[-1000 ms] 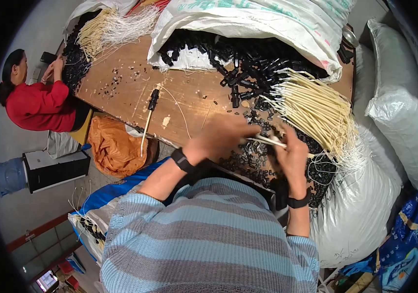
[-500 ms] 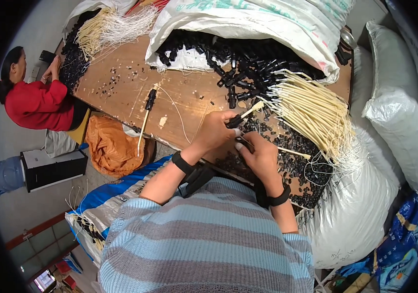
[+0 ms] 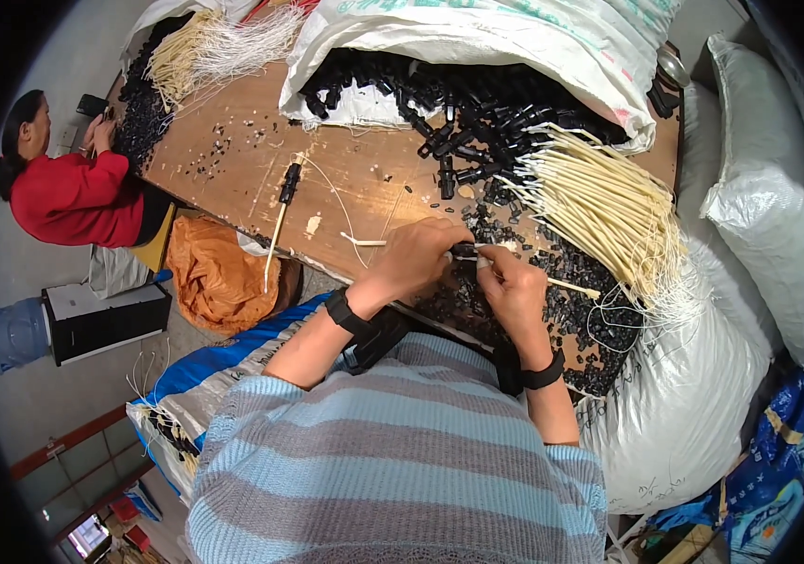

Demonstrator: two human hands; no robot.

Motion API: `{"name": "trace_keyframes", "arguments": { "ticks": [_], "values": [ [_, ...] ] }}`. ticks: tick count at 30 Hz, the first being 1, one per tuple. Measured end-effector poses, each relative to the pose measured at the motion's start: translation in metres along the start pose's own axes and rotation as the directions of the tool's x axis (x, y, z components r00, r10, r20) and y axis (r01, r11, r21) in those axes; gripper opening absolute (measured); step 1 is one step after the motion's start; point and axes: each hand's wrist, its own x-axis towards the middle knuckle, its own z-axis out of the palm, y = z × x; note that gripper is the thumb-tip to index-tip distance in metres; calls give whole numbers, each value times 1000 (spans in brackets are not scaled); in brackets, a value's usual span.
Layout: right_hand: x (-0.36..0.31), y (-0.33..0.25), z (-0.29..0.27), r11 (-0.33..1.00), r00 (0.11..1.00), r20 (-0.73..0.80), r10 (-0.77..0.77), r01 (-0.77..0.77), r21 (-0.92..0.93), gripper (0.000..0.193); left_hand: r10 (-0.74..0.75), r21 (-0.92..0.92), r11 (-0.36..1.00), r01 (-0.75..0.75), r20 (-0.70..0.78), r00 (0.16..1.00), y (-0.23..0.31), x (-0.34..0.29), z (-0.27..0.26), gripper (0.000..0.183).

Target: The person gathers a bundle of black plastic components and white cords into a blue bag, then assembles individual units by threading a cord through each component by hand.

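Note:
My left hand (image 3: pixel 418 254) is closed around a black plastic connector (image 3: pixel 464 251), which shows between both hands. A cream cord (image 3: pixel 366 242) sticks out to the left of that hand, its link to the connector hidden by my fingers. My right hand (image 3: pixel 513 285) pinches at the connector's right end with thumb and finger; what it grips there is too small to make out. To the right of this hand a thin cream cord (image 3: pixel 573 287) points outward; whether it is held or lies on the table I cannot tell. Small black parts (image 3: pixel 566 324) lie scattered beneath and beside the hands.
A bundle of cream cords (image 3: pixel 604 202) lies at the right. Behind it an open white sack (image 3: pixel 477 52) spills black connectors (image 3: pixel 446 174). One connector with a cord (image 3: pixel 288 183) rests left on the wooden table (image 3: pixel 233 188). A person in red (image 3: pixel 73 197) works at the far left.
My left hand has turned the connector, so its cord, which pointed up and right, now points left. My right hand has moved slightly up and right, to the connector's end.

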Motion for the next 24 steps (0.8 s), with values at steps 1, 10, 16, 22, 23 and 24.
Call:
{"name": "trace_keyframes", "arguments": {
  "ticks": [1, 10, 16, 22, 23, 24],
  "values": [
    [0, 0, 1, 999, 1000, 14, -8, 7, 38, 11, 30, -2, 1000, -30, 5, 1000, -1, 0, 1, 42],
    [-5, -17, -2, 958, 986, -24, 165, -155, 240, 17, 4, -89, 996, 19, 252, 968, 7, 9, -13, 51],
    [-6, -8, -2, 998, 992, 129, -13, 5, 64, 16, 78, -276, 960, -53, 79, 994, 4, 7, -7, 46],
    [-9, -16, 2, 989, 996, 87, -2, -11, 146, 18, 213, -259, 926, -277, -249, 945, -6, -2, 0, 24],
    [-10, -17, 2, 968, 997, 64, 35, -49, 245, 19, 236, -325, 889, -321, -275, 932, -9, -5, 0, 21],
    [-11, -14, 3, 968, 997, 62, 36, -50, 246, 19, 238, -325, 889, -322, -273, 932, -8, -10, 0, 21]
  ]
}}
